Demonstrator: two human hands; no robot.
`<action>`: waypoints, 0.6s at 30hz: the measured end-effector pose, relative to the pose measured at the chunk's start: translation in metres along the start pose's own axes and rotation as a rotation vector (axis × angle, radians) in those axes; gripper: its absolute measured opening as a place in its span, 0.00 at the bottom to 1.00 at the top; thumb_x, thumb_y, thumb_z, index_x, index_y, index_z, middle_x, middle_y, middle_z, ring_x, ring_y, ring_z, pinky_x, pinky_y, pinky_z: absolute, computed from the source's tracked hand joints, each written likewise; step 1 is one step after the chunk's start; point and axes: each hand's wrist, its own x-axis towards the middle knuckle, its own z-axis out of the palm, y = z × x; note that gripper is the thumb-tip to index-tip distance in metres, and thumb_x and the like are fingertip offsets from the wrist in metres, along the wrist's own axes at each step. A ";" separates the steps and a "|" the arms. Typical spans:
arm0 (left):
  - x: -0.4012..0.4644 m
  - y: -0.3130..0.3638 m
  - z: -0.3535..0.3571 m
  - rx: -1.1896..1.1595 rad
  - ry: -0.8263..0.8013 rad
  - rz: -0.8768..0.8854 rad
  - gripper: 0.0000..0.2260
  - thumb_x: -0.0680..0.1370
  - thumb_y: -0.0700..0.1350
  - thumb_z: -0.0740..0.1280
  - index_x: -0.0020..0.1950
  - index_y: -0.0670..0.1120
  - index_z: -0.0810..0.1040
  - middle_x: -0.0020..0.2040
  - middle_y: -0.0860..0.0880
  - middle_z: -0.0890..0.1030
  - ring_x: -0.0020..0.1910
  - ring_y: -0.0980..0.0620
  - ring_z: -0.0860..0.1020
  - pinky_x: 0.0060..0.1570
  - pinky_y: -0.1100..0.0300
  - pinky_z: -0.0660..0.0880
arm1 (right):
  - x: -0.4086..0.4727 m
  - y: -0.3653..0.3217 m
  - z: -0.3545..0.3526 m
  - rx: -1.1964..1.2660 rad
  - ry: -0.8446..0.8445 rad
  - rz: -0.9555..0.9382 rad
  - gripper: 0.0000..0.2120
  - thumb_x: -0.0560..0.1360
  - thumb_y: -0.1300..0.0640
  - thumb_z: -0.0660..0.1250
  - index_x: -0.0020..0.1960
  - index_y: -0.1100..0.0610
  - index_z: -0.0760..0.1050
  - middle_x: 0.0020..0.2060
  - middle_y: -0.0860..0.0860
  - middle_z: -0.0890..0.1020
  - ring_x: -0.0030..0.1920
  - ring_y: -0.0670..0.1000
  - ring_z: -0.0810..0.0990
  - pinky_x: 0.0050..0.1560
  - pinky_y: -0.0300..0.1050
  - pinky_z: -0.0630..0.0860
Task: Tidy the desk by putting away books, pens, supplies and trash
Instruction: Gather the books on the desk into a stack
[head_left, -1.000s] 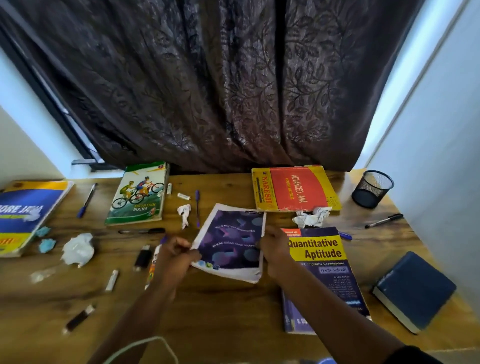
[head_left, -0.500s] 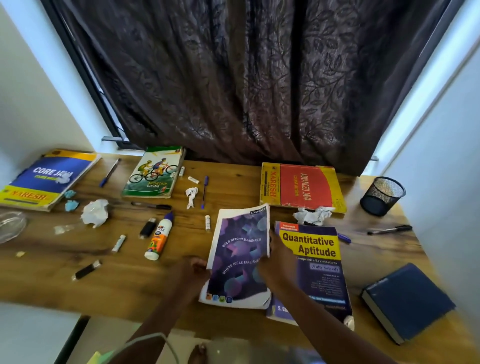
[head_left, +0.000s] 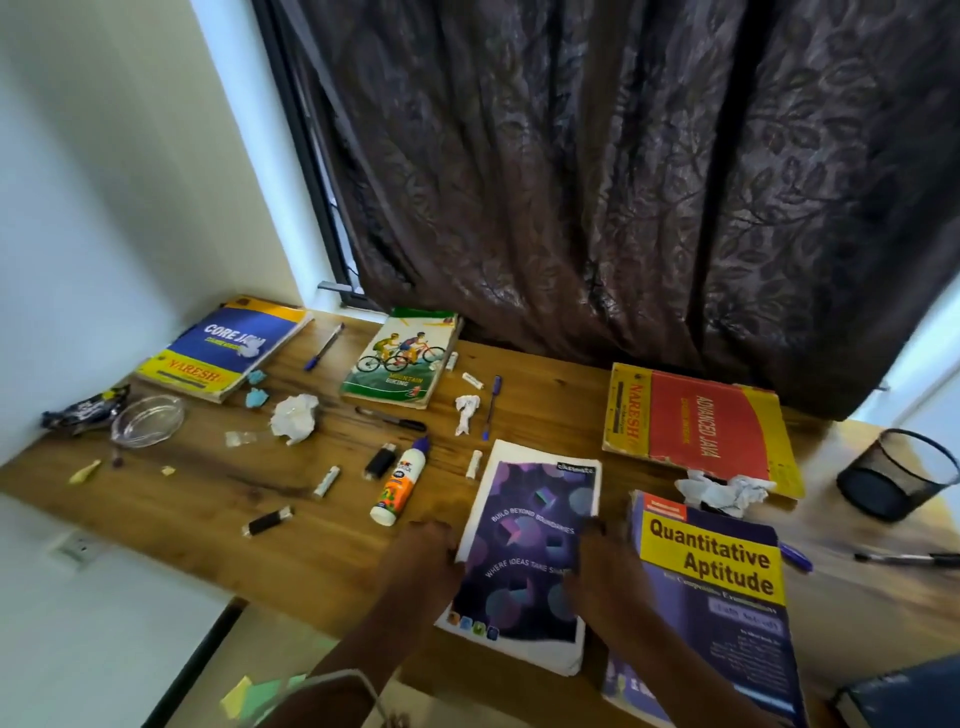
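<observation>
Purple notebook (head_left: 524, 551) lies flat at the near edge of the bench (head_left: 322, 551), its lower corner apparently reaching the edge; left hand (head_left: 428, 556) at its left margin, right hand (head_left: 602, 577) on its right margin, beside the Quantitative Aptitude book (head_left: 717, 597). Both hands blurred: whether the fingers curl under the cover or only press on it, cannot tell. Risk, largest first: a one-sided lift would let the soft cover sag and slide off the edge to the floor. Sliding it right could jam it against the thick book and nudge the crumpled paper (head_left: 722, 491). A leftward sweep of the forearm could tip the glue bottle (head_left: 400, 480) and roll the small white tube (head_left: 474, 464). Hidden or unclear: dark blue book (head_left: 904, 696) cut off at the frame corner; right bench blurred around the mesh cup (head_left: 896, 475).
</observation>
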 end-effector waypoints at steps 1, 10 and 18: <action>0.001 0.000 -0.002 0.004 -0.002 0.012 0.11 0.77 0.57 0.71 0.55 0.53 0.82 0.51 0.55 0.84 0.45 0.58 0.79 0.42 0.66 0.71 | 0.003 -0.005 -0.003 -0.082 -0.012 0.014 0.30 0.76 0.60 0.70 0.75 0.60 0.64 0.71 0.58 0.64 0.70 0.58 0.71 0.61 0.45 0.77; 0.044 -0.043 -0.055 -0.186 0.019 0.116 0.07 0.78 0.52 0.71 0.55 0.54 0.84 0.52 0.56 0.84 0.52 0.59 0.81 0.58 0.59 0.79 | 0.048 -0.094 -0.021 -0.294 -0.048 -0.161 0.29 0.79 0.52 0.69 0.76 0.53 0.64 0.71 0.56 0.71 0.71 0.58 0.70 0.65 0.52 0.75; 0.145 -0.100 -0.126 -0.279 0.140 0.007 0.13 0.75 0.46 0.71 0.60 0.51 0.81 0.55 0.51 0.84 0.53 0.51 0.81 0.50 0.58 0.76 | 0.130 -0.199 -0.009 -0.055 0.037 -0.341 0.13 0.79 0.51 0.63 0.64 0.48 0.73 0.60 0.50 0.79 0.60 0.55 0.79 0.56 0.51 0.78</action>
